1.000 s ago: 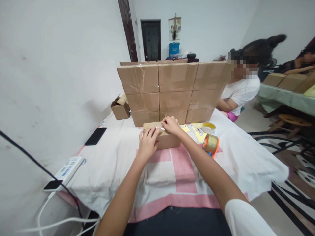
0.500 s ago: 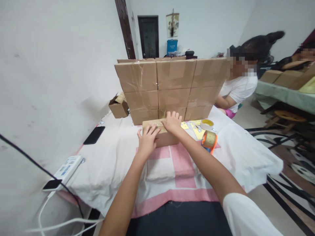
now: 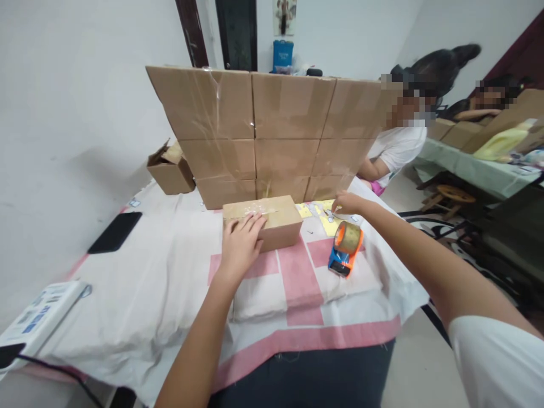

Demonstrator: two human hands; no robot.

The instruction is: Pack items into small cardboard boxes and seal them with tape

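My left hand [image 3: 240, 245] lies flat on the near top edge of a small taped cardboard box [image 3: 280, 218], fingers stretched out. My right hand [image 3: 347, 203] is out to the right of the box, over the yellow label sheets [image 3: 317, 209]. Its fingertips are bent together and touch the sheets; what they pinch is too small to make out. An orange and blue tape dispenser [image 3: 345, 247] with a roll of brown tape lies on the cloth just below my right hand.
A wall of stacked sealed cartons [image 3: 263, 130] stands behind the small box. An open carton [image 3: 169, 169] sits at its left. A black phone [image 3: 114, 232] and a white power strip [image 3: 40, 310] lie on the left. A seated person [image 3: 397, 150] works at the right.
My right hand has left the top of the box and moved right to the yellow sheets. My left hand stays on the box. The camera has moved closer and to the right.
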